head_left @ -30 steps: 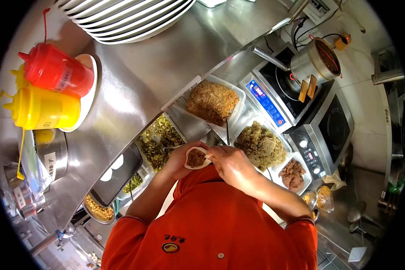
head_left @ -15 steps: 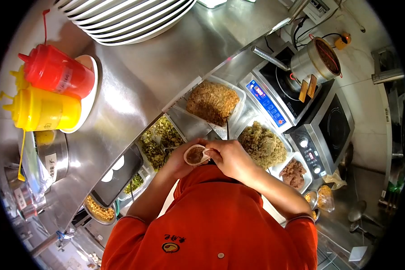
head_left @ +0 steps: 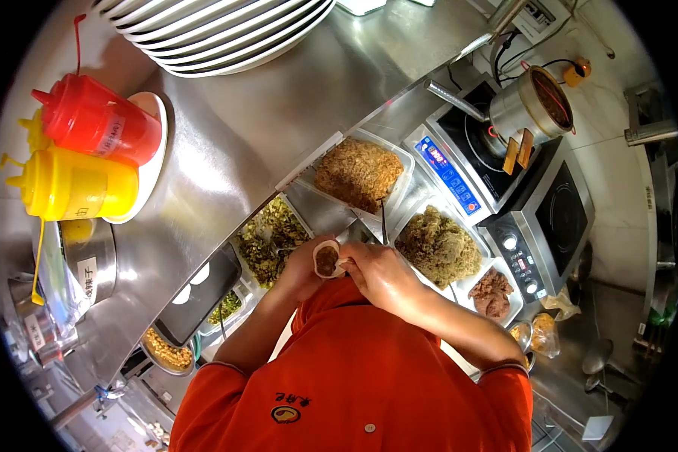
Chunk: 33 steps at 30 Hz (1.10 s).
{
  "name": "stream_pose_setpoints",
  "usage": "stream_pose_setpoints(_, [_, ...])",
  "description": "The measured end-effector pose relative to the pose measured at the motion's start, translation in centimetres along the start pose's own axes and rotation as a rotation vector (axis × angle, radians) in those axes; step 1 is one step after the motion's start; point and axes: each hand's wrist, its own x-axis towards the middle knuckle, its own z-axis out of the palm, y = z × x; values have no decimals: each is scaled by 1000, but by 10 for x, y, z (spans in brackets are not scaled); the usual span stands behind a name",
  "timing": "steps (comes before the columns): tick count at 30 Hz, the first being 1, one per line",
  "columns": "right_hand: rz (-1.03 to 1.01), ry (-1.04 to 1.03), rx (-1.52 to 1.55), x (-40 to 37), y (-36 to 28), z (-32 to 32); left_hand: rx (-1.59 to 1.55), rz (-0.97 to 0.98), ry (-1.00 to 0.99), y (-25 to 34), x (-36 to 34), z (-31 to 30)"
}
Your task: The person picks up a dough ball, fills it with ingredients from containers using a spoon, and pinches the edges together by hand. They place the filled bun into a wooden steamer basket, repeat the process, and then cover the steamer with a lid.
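Observation:
A round dough wrapper with brown filling (head_left: 326, 261), like an unsealed bun, sits in my left hand (head_left: 303, 270), whose fingers curl around its side. My right hand (head_left: 380, 276) is closed, and its thumb and fingertips pinch the wrapper's right edge. The pale rim stands up around the filling. Beyond my hands lies a tub of brown crumbly filling (head_left: 358, 173). To the left are chopped green vegetables (head_left: 267, 237). A greenish-brown shredded filling (head_left: 441, 247) and a tray of minced meat (head_left: 492, 292) are on the right.
Stacked white plates (head_left: 226, 34) stand on the steel shelf (head_left: 226, 143), with red (head_left: 102, 120) and yellow squeeze bottles (head_left: 79, 183) at left. A pot (head_left: 526, 105) sits on the lit induction cooker (head_left: 448, 173); a second cooker (head_left: 561, 215) is beside it.
The dough wrapper has turned and its opening looks narrower and more upright. My right hand has shifted slightly down and left along the rim, still pinching it.

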Motion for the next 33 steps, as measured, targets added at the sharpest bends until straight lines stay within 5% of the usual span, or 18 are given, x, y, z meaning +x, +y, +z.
stream_pose_setpoints(2, [45, -26, 61, 11, 2, 0, 106, 16, 176, 1, 1, 11])
stream_pose_setpoints(9, [-25, 23, 38, 5, 2, 2, 34, -7, 140, 5, -3, 6])
stream_pose_setpoints(11, [30, 1, 106, 10, -2, 0, 101, 46, 274, 4, 0, 15])
stream_pose_setpoints(18, [-18, 38, 67, 11, 8, 6, 88, 23, 135, 8, 1, 4])
stream_pose_setpoints(21, [29, -3, 55, 14, 7, 7, 135, 64, 302, 6, 3, 17])
stream_pose_setpoints(24, [47, -55, 99, 21, 15, 6, 165, 127, 161, 15, -1, 27])
stream_pose_setpoints(27, [-148, 74, 4, 17, 13, 6, 130, 59, 188, 14, 1, 15])
stream_pose_setpoints(30, [140, -76, 154, 23, -13, -11, 172, 80, 185, 11, 1, 15])
stream_pose_setpoints(33, [32, -25, 172, 31, 7, -3, 194, 128, 158, 19, -2, 23])
